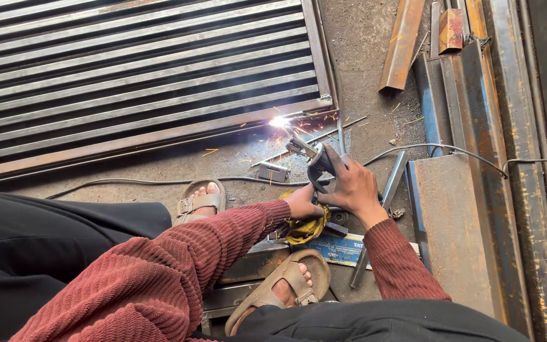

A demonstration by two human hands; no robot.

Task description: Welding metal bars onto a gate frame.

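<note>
Hands: two on one angle grinder | sparks; one slatted steel gate

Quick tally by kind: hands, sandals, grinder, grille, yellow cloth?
Hands: 2, left hand and right hand, both on the grinder
Sandals: 2, one by the grille, one nearer
Grinder: 1, sparking at the grille's corner
Grille: 1, flat on the floor
Yellow cloth: 1
Total: 7

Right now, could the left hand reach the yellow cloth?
Probably yes. The left hand sits just above the yellow cloth, with nothing between them, though it is gripping the welding tool.
</note>
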